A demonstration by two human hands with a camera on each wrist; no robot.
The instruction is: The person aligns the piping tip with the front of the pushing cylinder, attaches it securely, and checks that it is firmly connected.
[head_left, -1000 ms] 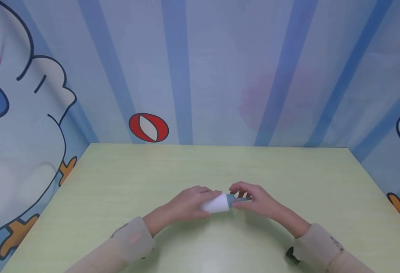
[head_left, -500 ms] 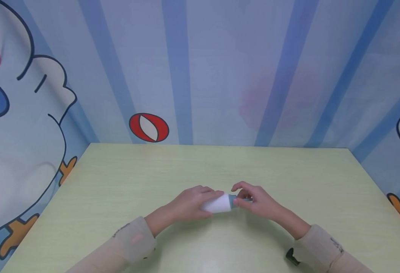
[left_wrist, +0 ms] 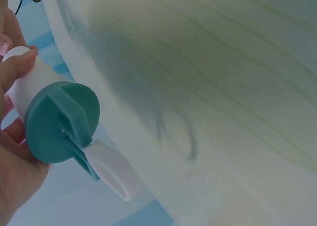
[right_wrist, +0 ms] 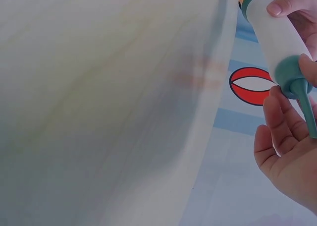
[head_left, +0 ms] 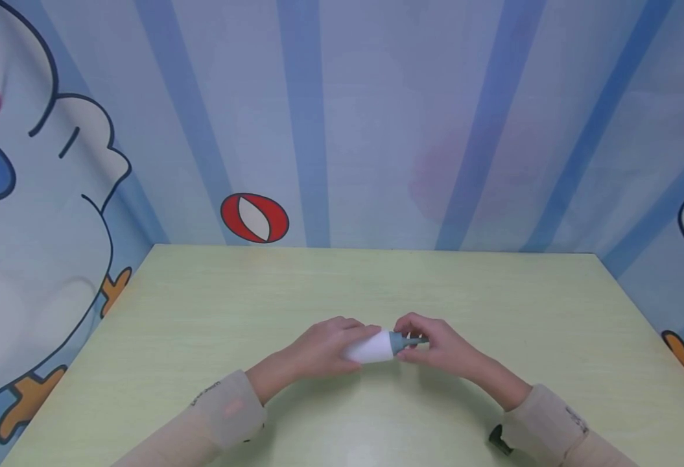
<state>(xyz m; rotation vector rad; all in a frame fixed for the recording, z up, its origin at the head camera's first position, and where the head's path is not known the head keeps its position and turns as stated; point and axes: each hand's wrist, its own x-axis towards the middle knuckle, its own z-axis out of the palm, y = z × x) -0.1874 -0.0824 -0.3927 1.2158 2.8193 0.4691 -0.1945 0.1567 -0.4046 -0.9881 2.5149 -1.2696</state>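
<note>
A white plastic syringe-like tube with teal ends is held level above the table. My left hand grips its white barrel. In the left wrist view, a round teal flange with a ribbed teal shaft and a white loop forms the near end. At the other end sits a teal nozzle cap, tapering into a thin spout. My right hand pinches that cap between thumb and fingers, the spout pointing toward its palm.
A pale yellow-green table lies below both hands. Behind it rises a blue striped backdrop with a printed red-and-white ball. A small black object shows beside the right cuff.
My right thumb and fingers have shifted on the nozzle cap, uncovering more of the spout than half a second ago. My left hand and the tube have barely moved.
</note>
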